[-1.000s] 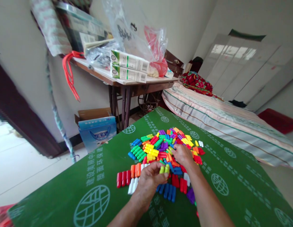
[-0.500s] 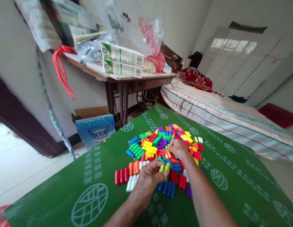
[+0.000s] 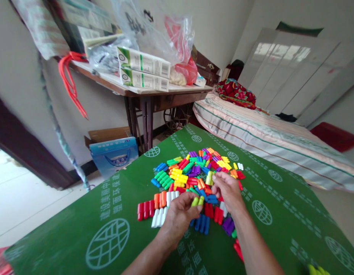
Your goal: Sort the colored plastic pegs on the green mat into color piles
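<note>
Left hand pinches a joined pair of lime-green plastic pegs. At its 1 o'clock, well apart, the right hand grips a pale green plastic peg piece over the heap of multicoloured plastic pegs on the green printed desk.

White Chinese characters run in lines on the green mat; at the near left they seem to read "建设美丽中国" and "塑面环保". The far-left white boxes carry barcodes, their print too small to read, as on the blue bag.
</note>
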Demonstrator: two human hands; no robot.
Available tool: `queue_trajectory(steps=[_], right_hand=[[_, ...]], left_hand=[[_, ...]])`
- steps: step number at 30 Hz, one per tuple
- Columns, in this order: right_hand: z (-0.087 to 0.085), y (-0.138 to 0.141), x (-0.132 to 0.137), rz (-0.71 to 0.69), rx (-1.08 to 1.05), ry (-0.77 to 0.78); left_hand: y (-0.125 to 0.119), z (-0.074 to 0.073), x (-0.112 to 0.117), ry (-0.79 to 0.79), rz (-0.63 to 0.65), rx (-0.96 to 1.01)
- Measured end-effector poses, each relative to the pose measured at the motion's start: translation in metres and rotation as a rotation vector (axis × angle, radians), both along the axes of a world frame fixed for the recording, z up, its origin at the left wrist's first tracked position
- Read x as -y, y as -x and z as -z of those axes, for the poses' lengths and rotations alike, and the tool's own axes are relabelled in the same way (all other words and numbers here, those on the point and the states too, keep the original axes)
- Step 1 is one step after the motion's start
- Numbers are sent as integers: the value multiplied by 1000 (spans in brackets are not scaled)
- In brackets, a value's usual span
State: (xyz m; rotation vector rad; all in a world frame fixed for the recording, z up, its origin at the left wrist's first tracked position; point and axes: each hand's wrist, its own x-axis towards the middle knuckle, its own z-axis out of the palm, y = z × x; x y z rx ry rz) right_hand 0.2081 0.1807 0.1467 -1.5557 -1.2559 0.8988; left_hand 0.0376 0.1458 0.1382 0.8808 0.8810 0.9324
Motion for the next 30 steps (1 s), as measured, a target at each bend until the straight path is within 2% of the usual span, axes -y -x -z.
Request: queue_trajectory(steps=[2, 4, 8, 13, 17, 22, 27, 30], right_hand=[[-1, 8, 22, 23, -227, -51], [1, 17, 41, 33, -324, -67], [11, 28, 62, 44, -313, -88], [20, 33, 73, 97, -303, -132], [25, 35, 80, 127, -206, -148], [27, 30, 86, 54, -46, -166], [20, 12, 85, 127, 87, -275], [17, 9, 83, 78, 202, -320]], left_hand=[[-2, 4, 1, -43, 2, -4], [-5, 7, 3, -108, 17, -20], [-9, 13, 6, -243, 75, -80], [-11, 18, 8, -332, 122, -150], [-9, 19, 9, -378, 140, -225], [-6, 20, 7, -473, 144, -378], [-7, 18, 8, -463, 194, -427], [-8, 14, 9, -433, 245, -433]])
